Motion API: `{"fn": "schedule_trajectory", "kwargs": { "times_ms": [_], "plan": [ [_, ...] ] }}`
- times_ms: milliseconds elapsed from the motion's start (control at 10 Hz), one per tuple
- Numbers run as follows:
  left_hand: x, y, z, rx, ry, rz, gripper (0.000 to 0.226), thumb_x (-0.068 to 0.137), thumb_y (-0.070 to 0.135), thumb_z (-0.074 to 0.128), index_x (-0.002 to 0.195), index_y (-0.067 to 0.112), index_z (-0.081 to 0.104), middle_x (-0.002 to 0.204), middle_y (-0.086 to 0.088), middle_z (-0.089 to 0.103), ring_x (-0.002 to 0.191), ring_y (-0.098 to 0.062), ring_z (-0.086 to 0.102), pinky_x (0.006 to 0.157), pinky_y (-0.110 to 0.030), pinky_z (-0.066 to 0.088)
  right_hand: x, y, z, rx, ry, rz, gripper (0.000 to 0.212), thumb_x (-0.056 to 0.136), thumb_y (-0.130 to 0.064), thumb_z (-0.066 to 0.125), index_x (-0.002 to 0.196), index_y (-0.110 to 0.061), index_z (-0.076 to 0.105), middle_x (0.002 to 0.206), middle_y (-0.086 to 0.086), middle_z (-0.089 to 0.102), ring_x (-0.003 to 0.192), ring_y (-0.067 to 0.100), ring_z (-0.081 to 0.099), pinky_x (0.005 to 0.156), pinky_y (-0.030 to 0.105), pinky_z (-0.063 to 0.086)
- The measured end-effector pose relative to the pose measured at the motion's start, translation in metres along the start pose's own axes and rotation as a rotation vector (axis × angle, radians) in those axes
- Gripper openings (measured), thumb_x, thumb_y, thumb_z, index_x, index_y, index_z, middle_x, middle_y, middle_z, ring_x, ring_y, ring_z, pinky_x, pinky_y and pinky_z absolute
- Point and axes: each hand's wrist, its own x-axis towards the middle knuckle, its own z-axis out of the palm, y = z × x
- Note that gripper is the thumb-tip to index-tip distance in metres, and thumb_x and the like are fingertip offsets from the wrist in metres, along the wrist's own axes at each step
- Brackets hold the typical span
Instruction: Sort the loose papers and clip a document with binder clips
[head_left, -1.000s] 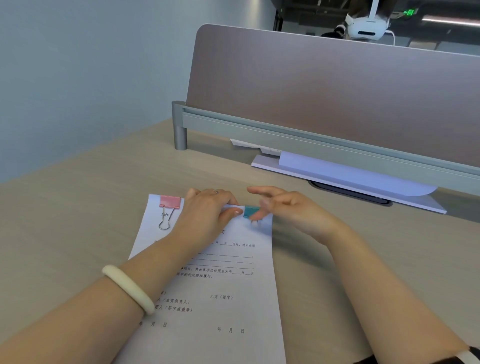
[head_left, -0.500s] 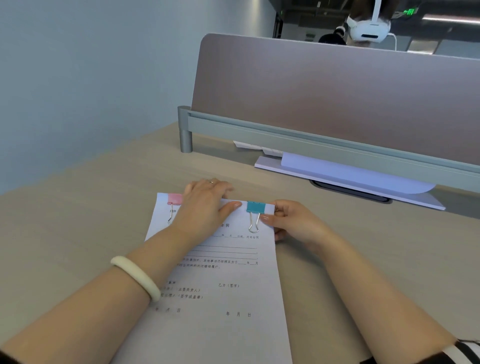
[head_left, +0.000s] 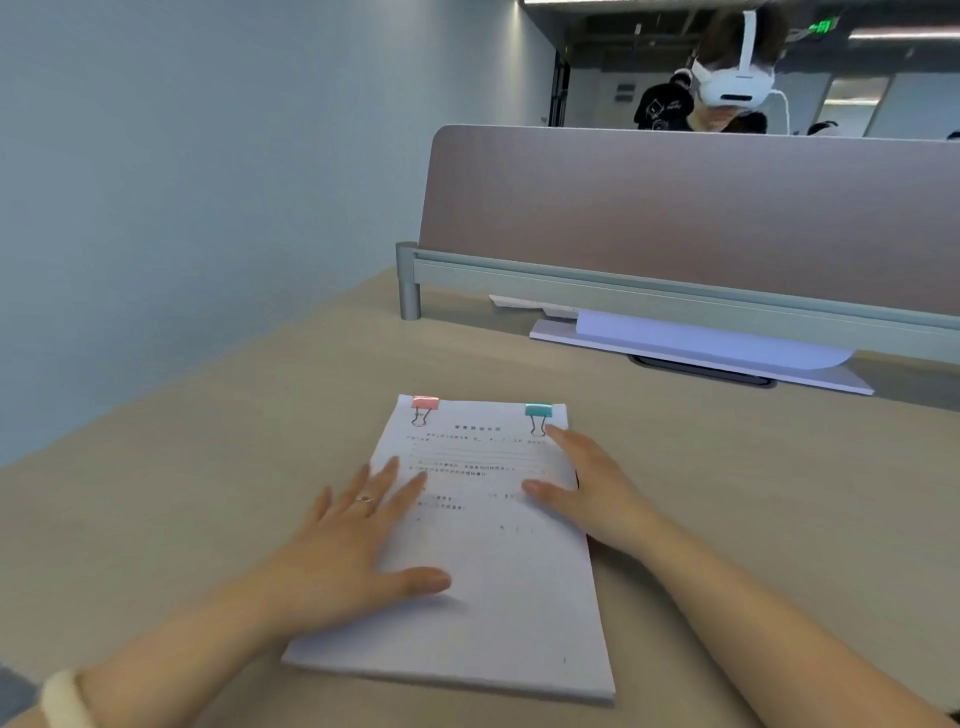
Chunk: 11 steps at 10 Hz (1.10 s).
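Observation:
A white printed document (head_left: 493, 582) lies on the wooden desk (head_left: 208, 467) in front of me. A pink binder clip (head_left: 425, 405) sits on its top edge at the left, a teal binder clip (head_left: 538, 413) on the same edge at the right. My left hand (head_left: 353, 545) rests flat on the document's left side with the fingers spread. My right hand (head_left: 587, 483) lies flat along its right edge, fingers straight, the fingertips just below the teal clip.
A stack of loose white papers (head_left: 701, 348) lies at the back under the grey rail of a brown divider panel (head_left: 675, 208). Behind the panel sits a person wearing a white headset (head_left: 732, 83). A pale wall runs along the left.
Both hands have left the clips and slid down the document towards me, now lying flat on its sides. The teal clip is in place on the top edge. The camera has tilted up.

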Motion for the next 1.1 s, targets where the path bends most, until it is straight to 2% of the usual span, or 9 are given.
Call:
{"fn": "schedule_trajectory", "kwargs": {
  "times_ms": [100, 200, 300, 500, 600, 700, 800, 1000, 1100],
  "plan": [
    [-0.041, -0.02, 0.007, 0.059, -0.067, -0.015, 0.127, 0.031, 0.099, 0.003, 0.14, 0.041, -0.026, 0.141, 0.017, -0.033, 0.134, -0.001, -0.03, 0.116, -0.028, -0.015, -0.065, -0.007, -0.008, -0.089, -0.252, -0.035, 0.085, 0.081, -0.063, 0.053, 0.15, -0.036, 0.012, 0.161, -0.008, 0.003, 0.148, 0.012, 0.0, 0.119, 0.029, 0.005],
    [-0.069, -0.022, 0.022, 0.069, -0.025, 0.037, 0.103, 0.039, 0.097, -0.007, 0.13, 0.054, -0.027, 0.144, 0.012, -0.037, 0.133, -0.005, -0.037, 0.098, -0.01, -0.032, -0.118, -0.011, -0.002, -0.292, -0.374, -0.1, 0.098, 0.059, -0.085, 0.018, 0.146, -0.048, -0.004, 0.154, -0.014, -0.025, 0.141, 0.008, -0.025, 0.116, 0.027, -0.011],
    [-0.071, -0.019, 0.027, 0.066, 0.016, 0.045, 0.093, 0.04, 0.092, -0.02, 0.127, 0.059, -0.021, 0.147, 0.011, -0.033, 0.132, -0.002, -0.032, 0.107, -0.015, -0.025, -0.132, -0.011, 0.011, -0.422, -0.326, -0.163, 0.096, 0.058, -0.083, -0.003, 0.145, -0.045, -0.015, 0.153, -0.005, -0.033, 0.14, 0.01, -0.031, 0.114, 0.027, -0.017],
    [-0.041, -0.048, 0.014, 0.161, 0.06, -0.045, 0.114, 0.042, 0.088, -0.027, 0.145, 0.041, -0.011, 0.16, 0.001, -0.01, 0.147, -0.012, -0.012, 0.118, -0.029, -0.008, -0.086, -0.022, 0.04, -0.386, -0.226, -0.125, 0.108, 0.053, -0.085, -0.007, 0.15, -0.037, -0.009, 0.157, 0.005, -0.025, 0.145, 0.019, -0.024, 0.12, 0.035, -0.01],
    [-0.007, -0.077, 0.0, 0.165, 0.075, -0.146, 0.072, 0.086, 0.069, 0.005, 0.149, 0.035, -0.004, 0.161, -0.003, -0.003, 0.148, -0.015, -0.006, 0.12, -0.033, -0.002, -0.04, -0.041, 0.057, -0.34, -0.186, -0.081, 0.111, 0.051, -0.085, -0.006, 0.151, -0.034, -0.004, 0.158, 0.008, -0.021, 0.146, 0.022, -0.02, 0.12, 0.037, -0.009],
    [0.021, -0.104, -0.008, 0.113, 0.069, -0.183, 0.059, 0.096, 0.051, 0.017, 0.149, 0.034, -0.003, 0.161, -0.003, -0.002, 0.148, -0.016, -0.006, 0.12, -0.036, -0.001, -0.003, -0.052, 0.068, -0.355, -0.173, -0.067, 0.09, 0.076, -0.081, 0.009, 0.151, -0.033, 0.0, 0.159, 0.01, -0.018, 0.147, 0.023, -0.018, 0.12, 0.037, -0.01],
    [0.036, -0.119, -0.013, 0.116, 0.058, -0.186, 0.058, 0.096, 0.052, 0.019, 0.149, 0.036, -0.002, 0.161, 0.0, -0.003, 0.148, -0.015, -0.006, 0.12, -0.038, 0.0, 0.014, -0.052, 0.073, -0.368, -0.166, -0.063, 0.077, 0.087, -0.071, 0.019, 0.151, -0.032, 0.001, 0.159, 0.01, -0.016, 0.147, 0.024, -0.016, 0.12, 0.038, -0.009],
    [0.042, -0.123, -0.009, 0.119, 0.111, -0.178, 0.061, 0.094, 0.057, 0.017, 0.149, 0.038, 0.0, 0.161, 0.001, -0.001, 0.148, -0.014, -0.004, 0.12, -0.039, 0.001, 0.019, -0.05, 0.075, -0.378, -0.149, -0.07, 0.077, 0.087, -0.071, 0.018, 0.152, -0.033, 0.002, 0.16, 0.011, -0.015, 0.148, 0.025, -0.015, 0.12, 0.038, -0.008],
    [0.038, -0.121, -0.008, 0.05, 0.134, -0.19, 0.08, 0.078, 0.074, 0.01, 0.148, 0.038, -0.002, 0.161, 0.0, -0.001, 0.148, -0.014, 0.0, 0.12, -0.039, 0.003, 0.015, -0.051, 0.075, -0.326, -0.107, -0.086, 0.077, 0.086, -0.072, 0.019, 0.151, -0.033, 0.004, 0.16, 0.01, -0.011, 0.148, 0.024, -0.012, 0.12, 0.041, -0.007]
  ]
}}
